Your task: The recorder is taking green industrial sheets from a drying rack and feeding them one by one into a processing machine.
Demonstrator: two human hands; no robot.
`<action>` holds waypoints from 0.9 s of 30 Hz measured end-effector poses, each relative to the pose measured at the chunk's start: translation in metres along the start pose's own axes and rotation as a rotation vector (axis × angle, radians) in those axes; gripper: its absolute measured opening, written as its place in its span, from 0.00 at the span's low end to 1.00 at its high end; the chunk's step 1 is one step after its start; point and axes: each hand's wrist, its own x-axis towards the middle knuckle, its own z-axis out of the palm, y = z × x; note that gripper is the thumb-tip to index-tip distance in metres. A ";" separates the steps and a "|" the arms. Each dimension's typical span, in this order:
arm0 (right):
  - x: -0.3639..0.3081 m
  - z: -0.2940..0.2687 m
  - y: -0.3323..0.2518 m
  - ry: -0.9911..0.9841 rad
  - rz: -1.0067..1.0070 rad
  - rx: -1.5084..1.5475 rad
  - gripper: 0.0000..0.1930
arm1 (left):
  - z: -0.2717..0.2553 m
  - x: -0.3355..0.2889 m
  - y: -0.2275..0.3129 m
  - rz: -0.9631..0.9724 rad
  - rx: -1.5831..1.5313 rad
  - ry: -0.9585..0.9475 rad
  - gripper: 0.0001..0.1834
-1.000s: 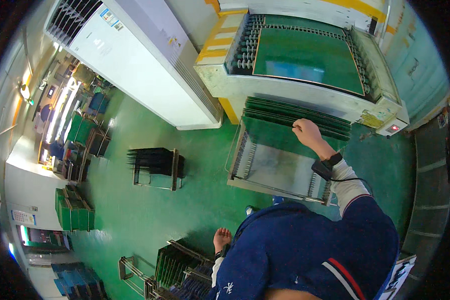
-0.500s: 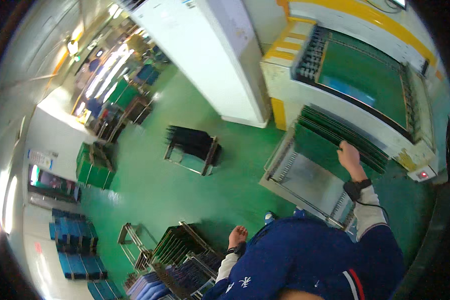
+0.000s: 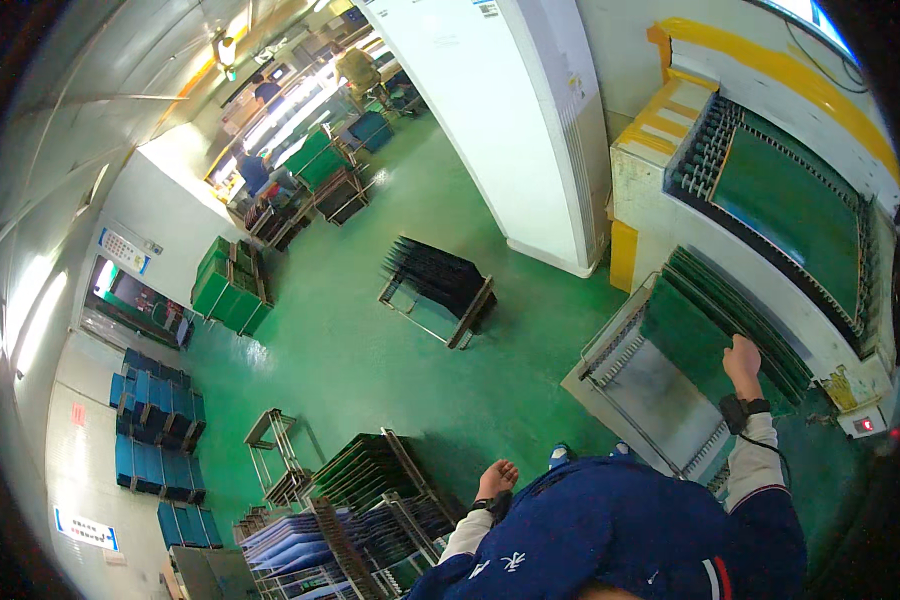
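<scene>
My right hand (image 3: 742,365) is closed at the upper near corner of a flat green panel (image 3: 688,325), which looks like a circuit board panel. This panel stands tilted in a metal slotted rack (image 3: 638,392) on the floor to my right. Several more green panels (image 3: 745,305) stand behind it in the same rack. Low in front of my body, my left hand (image 3: 497,480) hangs with its fingers curled and nothing visible in them. Both wrists wear dark bands, the right one with a cable.
Right of the rack stands a roller conveyor machine (image 3: 760,210) with a green panel lying on it. A white column (image 3: 500,120) rises ahead. Another rack (image 3: 435,290) of dark panels stands mid-floor; loaded racks (image 3: 360,520) crowd the lower left. People (image 3: 255,172) sit far off.
My view has turned slightly left, so the surroundings shift rightward in the picture. My right hand stays at the green panel's edge; my left hand still hangs with curled fingers.
</scene>
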 end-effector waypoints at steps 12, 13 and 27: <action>-0.003 0.004 -0.004 -0.002 0.049 -0.039 0.10 | 0.022 -0.016 0.004 0.008 0.025 0.135 0.07; -0.006 0.001 -0.006 0.006 0.060 -0.027 0.10 | 0.025 -0.017 0.005 -0.019 0.008 0.082 0.07; -0.009 -0.006 -0.009 0.005 0.082 -0.050 0.10 | 0.017 -0.013 0.001 0.023 0.079 0.114 0.08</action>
